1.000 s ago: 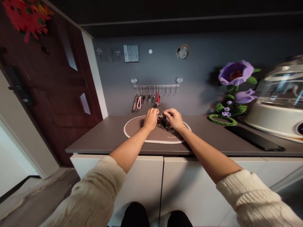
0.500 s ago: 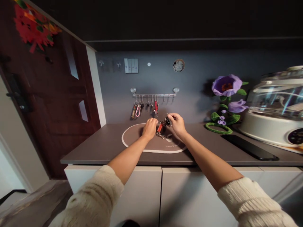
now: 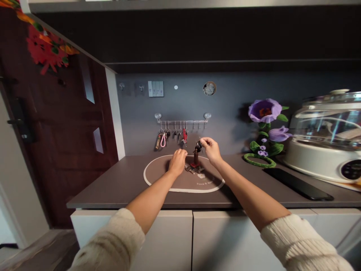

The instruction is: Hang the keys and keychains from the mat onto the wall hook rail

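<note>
Right hand (image 3: 211,150) above the oval mat (image 3: 158,175), fingers pinching a bunch of keys (image 3: 197,152), left hand (image 3: 178,162) over the mat's middle, its grip unclear, loose keys (image 3: 190,169) on the mat, hook rail (image 3: 182,121) with hanging keys behind the mat, black phone (image 3: 297,184) right of the mat.

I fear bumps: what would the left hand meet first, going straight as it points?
The left hand would likely meet the red key bunch hanging from the rail, or the wall beneath; depth is unclear.

Small, pale lettering on the brown mat (image 3: 158,173), blurred and illegible.
</note>
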`<control>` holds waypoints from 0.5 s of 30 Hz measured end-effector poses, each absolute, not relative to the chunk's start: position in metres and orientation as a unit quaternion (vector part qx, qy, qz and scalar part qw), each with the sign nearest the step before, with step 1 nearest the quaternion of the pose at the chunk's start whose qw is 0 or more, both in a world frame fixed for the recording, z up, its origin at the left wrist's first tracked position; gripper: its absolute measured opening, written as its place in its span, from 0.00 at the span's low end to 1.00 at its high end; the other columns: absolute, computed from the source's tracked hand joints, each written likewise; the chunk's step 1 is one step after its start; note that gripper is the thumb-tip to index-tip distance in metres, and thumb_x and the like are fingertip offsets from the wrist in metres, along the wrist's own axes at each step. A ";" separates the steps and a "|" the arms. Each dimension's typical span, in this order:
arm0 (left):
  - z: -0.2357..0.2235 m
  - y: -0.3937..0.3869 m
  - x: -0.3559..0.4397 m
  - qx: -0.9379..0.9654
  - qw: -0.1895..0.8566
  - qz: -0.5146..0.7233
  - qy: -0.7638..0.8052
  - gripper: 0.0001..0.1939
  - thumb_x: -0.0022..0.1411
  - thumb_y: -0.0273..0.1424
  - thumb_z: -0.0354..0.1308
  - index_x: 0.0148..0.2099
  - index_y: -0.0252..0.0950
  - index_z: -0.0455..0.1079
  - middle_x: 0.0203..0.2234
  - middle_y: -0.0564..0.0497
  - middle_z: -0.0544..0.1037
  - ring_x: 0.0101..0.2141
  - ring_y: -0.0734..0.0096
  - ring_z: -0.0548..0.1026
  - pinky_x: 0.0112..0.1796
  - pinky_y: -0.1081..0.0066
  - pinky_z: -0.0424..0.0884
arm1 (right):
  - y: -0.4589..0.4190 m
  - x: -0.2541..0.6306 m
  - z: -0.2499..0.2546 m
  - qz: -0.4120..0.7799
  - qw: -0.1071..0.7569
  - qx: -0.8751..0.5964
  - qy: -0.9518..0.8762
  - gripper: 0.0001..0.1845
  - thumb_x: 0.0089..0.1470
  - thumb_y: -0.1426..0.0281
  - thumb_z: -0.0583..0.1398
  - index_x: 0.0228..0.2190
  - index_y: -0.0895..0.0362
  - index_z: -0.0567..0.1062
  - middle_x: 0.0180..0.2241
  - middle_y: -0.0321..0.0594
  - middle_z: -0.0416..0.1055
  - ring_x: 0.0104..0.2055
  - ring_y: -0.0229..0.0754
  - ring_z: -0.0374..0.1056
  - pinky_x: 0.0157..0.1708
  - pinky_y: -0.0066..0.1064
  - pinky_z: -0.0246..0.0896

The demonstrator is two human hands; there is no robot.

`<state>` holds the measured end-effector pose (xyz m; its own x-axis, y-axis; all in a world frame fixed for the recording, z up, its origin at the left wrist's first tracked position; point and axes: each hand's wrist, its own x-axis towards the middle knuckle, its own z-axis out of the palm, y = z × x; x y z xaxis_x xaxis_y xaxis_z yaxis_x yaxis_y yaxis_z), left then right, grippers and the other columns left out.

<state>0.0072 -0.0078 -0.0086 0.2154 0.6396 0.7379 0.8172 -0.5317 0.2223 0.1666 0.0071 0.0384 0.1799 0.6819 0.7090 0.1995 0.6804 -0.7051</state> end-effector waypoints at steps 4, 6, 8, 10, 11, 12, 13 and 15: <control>-0.010 -0.007 0.008 -0.774 0.109 -0.410 -0.470 0.14 0.65 0.30 0.37 0.37 0.35 0.64 0.33 0.48 0.69 0.39 0.69 0.66 0.41 0.68 0.61 | 0.011 0.166 0.044 0.188 0.676 -0.349 -0.621 0.20 0.41 0.53 0.57 0.25 0.59 0.70 0.25 0.37 0.67 0.28 0.37 0.61 0.32 0.31 0.59; -0.011 -0.006 0.008 -0.774 0.112 -0.405 -0.472 0.14 0.65 0.29 0.37 0.37 0.35 0.64 0.33 0.48 0.69 0.39 0.69 0.66 0.41 0.68 0.61 | 0.014 0.166 0.046 0.197 0.679 -0.342 -0.619 0.20 0.41 0.53 0.58 0.25 0.59 0.69 0.24 0.37 0.67 0.27 0.36 0.61 0.32 0.31 0.59; -0.011 -0.006 0.009 -0.775 0.116 -0.400 -0.475 0.14 0.65 0.29 0.37 0.37 0.35 0.64 0.33 0.48 0.69 0.39 0.68 0.66 0.42 0.68 0.61 | 0.018 0.166 0.048 0.206 0.681 -0.342 -0.613 0.20 0.41 0.53 0.58 0.25 0.58 0.69 0.23 0.36 0.66 0.26 0.35 0.60 0.30 0.29 0.59; -0.011 -0.007 0.009 -0.776 0.119 -0.396 -0.476 0.14 0.65 0.30 0.37 0.37 0.35 0.64 0.34 0.48 0.69 0.39 0.68 0.66 0.41 0.68 0.61 | 0.021 0.165 0.050 0.217 0.682 -0.350 -0.604 0.20 0.40 0.53 0.58 0.26 0.58 0.69 0.22 0.34 0.65 0.24 0.33 0.59 0.26 0.27 0.57; -0.011 -0.007 0.010 -0.778 0.120 -0.395 -0.474 0.14 0.65 0.30 0.37 0.37 0.35 0.64 0.34 0.48 0.69 0.39 0.68 0.66 0.41 0.68 0.61 | 0.024 0.165 0.051 0.223 0.683 -0.354 -0.599 0.20 0.40 0.54 0.58 0.26 0.58 0.69 0.22 0.34 0.64 0.22 0.32 0.58 0.24 0.27 0.56; -0.011 -0.007 0.010 -0.779 0.121 -0.394 -0.472 0.14 0.65 0.30 0.37 0.37 0.35 0.64 0.34 0.48 0.69 0.39 0.68 0.66 0.41 0.68 0.61 | 0.026 0.164 0.051 0.229 0.683 -0.357 -0.594 0.20 0.40 0.54 0.58 0.26 0.58 0.69 0.22 0.33 0.64 0.21 0.32 0.57 0.23 0.26 0.55; -0.011 -0.007 0.011 -0.781 0.121 -0.393 -0.470 0.14 0.65 0.30 0.37 0.37 0.35 0.64 0.34 0.48 0.69 0.39 0.68 0.66 0.41 0.68 0.61 | 0.029 0.164 0.052 0.234 0.684 -0.358 -0.591 0.19 0.40 0.54 0.58 0.26 0.58 0.69 0.21 0.33 0.64 0.21 0.31 0.57 0.22 0.25 0.54; -0.012 -0.007 0.011 -0.785 0.120 -0.391 -0.466 0.14 0.65 0.30 0.37 0.37 0.36 0.64 0.33 0.48 0.69 0.38 0.68 0.66 0.41 0.68 0.61 | 0.037 0.164 0.053 0.240 0.687 -0.358 -0.586 0.19 0.41 0.54 0.58 0.26 0.58 0.68 0.21 0.33 0.63 0.21 0.32 0.57 0.21 0.25 0.54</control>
